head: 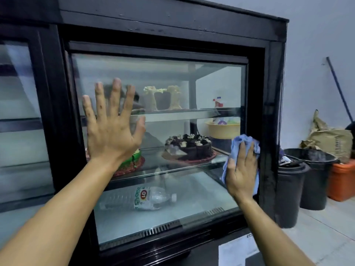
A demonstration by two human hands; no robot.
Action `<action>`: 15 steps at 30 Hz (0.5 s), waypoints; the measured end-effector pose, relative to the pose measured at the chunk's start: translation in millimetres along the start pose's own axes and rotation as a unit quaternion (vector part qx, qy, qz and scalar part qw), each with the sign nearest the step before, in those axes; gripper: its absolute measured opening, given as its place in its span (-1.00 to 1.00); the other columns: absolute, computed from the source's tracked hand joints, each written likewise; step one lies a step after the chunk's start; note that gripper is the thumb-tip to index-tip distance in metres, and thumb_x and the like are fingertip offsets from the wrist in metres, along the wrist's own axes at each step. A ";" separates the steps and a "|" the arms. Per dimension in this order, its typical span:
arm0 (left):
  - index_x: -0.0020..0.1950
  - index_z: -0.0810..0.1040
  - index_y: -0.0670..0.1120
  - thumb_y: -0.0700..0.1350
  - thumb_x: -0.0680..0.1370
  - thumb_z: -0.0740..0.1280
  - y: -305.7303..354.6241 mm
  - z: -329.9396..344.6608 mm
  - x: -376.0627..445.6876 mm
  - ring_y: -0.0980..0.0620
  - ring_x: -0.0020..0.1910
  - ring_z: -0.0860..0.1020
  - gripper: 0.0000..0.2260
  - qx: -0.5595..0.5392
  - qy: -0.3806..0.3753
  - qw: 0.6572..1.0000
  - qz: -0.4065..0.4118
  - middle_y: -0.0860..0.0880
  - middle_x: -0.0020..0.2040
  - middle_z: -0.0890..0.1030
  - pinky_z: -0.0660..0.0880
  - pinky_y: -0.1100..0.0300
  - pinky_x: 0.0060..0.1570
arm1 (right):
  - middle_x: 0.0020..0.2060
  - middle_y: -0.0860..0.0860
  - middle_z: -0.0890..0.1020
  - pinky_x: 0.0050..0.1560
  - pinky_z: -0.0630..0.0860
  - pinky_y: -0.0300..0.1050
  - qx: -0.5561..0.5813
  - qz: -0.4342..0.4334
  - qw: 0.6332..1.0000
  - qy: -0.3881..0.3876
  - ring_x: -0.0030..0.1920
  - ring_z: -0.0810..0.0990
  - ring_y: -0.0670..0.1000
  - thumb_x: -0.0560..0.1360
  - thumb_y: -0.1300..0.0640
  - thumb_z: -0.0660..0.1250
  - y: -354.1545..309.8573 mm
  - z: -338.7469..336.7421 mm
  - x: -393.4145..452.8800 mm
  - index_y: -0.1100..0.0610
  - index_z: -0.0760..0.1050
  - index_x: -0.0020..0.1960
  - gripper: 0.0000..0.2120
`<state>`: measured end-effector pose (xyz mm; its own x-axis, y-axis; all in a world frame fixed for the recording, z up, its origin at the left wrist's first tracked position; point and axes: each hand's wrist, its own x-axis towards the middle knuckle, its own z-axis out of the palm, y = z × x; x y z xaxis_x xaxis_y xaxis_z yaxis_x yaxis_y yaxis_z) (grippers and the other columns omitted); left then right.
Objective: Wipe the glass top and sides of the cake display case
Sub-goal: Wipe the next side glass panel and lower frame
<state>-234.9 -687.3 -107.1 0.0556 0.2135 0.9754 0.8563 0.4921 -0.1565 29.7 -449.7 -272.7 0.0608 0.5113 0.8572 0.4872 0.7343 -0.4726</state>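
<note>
The cake display case (172, 27) has a black frame and fills most of the view. Its glass pane (169, 79) faces me. My left hand (112, 127) lies flat on the left part of the pane, fingers spread and straight. My right hand (242, 169) presses a blue cloth (243, 141) against the pane's lower right edge, beside the black frame, with its fingers straight over the cloth. Behind the glass a chocolate cake (190, 146) stands on the middle shelf, and a plastic water bottle (151, 197) lies on the bottom.
Right of the case stand two black bins (307, 181), an orange container (342, 181) and a crumpled brown sack (330, 139). A dark pole (338, 89) leans on the grey wall. Another glass panel (21, 121) adjoins on the left. A pale cake (163, 96) sits on the upper shelf.
</note>
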 end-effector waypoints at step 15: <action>0.73 -0.09 0.03 0.23 0.69 0.06 2.5 -0.2 -0.4 -0.33 0.67 -0.11 -0.32 0.012 -0.004 1.000 -0.001 -0.13 0.72 -0.08 -0.30 -0.27 0.56 | 0.66 0.20 -0.04 0.59 -0.14 0.25 0.002 0.194 0.978 0.080 0.65 -0.07 0.24 0.65 -0.23 -0.21 -156.9 6.3 99.8 0.06 -0.08 0.68 -0.32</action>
<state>-232.7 -686.4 -107.8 0.0497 0.2199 0.9742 0.8439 0.5125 -0.1587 -46.2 -511.1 -114.3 0.3762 0.6747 0.6350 0.3975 0.5015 -0.7684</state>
